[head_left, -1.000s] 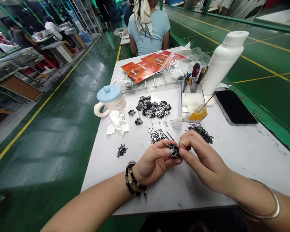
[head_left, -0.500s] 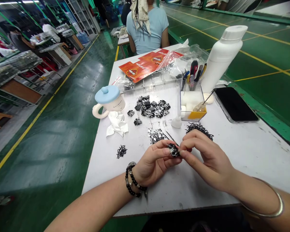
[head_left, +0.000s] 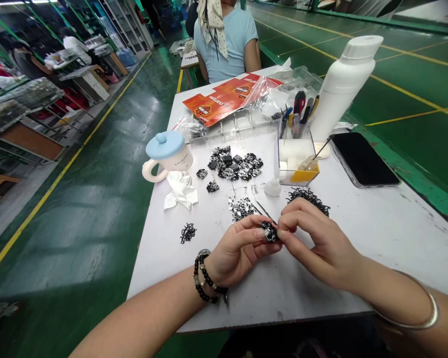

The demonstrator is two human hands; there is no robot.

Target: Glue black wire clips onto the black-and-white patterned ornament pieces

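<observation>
Black-silver part [head_left: 269, 231] in left hand [head_left: 239, 249], plastic box [head_left: 305, 176] apparently holding tools [head_left: 299, 107]

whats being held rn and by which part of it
A small black-and-silver part: the left hand grips its left side between thumb and fingers. The right hand's fingertips meet its right edge; whether they grip it too cannot be told.
</observation>
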